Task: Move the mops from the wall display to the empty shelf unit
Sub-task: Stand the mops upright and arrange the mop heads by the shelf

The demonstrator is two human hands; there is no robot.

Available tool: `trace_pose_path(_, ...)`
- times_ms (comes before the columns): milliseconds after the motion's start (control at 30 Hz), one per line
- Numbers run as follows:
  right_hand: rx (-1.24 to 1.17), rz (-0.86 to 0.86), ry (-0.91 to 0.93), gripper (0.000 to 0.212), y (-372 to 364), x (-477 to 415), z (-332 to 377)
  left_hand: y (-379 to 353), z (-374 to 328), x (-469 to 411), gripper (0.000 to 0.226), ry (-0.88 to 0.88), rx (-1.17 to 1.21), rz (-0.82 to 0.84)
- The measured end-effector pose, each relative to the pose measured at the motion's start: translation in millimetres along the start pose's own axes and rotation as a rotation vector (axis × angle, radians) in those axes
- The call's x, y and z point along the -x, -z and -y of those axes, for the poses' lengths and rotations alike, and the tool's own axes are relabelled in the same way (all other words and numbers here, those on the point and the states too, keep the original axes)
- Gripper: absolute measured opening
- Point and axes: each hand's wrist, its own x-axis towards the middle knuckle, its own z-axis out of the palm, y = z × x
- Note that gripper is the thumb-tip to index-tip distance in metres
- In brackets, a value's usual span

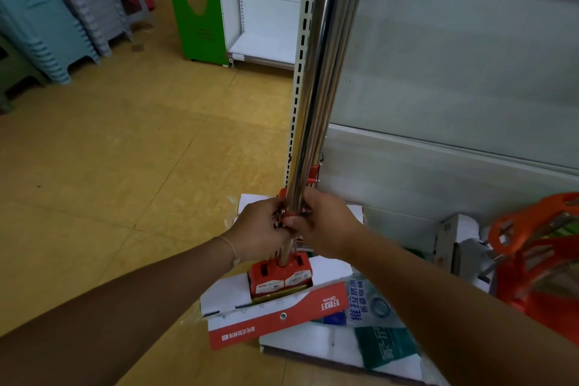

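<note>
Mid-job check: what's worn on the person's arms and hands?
No sleeves are in view; both forearms are bare. The left hand and right hand are ungloved. A thin pale bracelet circles the left wrist.

Shop — slotted shelf unit (pixel 266 9), stacked plastic stools (pixel 47 19), boxed goods (pixel 275 313).

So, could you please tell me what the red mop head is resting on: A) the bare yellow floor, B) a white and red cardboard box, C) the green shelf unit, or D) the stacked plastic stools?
B: the red mop head stands on the white and red cardboard box lying on the floor, with the left hand and right hand gripping the steel handle above it.
</note>
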Motion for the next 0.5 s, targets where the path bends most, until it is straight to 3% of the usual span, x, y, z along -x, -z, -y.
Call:
trace_pose_path(233,0.156,-0.092,0.021,0.018,14,12,-16,-17,-13,-12,0.037,-0.030,0.102,0.086)
trace_pose_path(500,0.183,-0.195,0.016,0.031,23,2,-35,-17,-26,-43,0.041,-0.043,0.082,0.220)
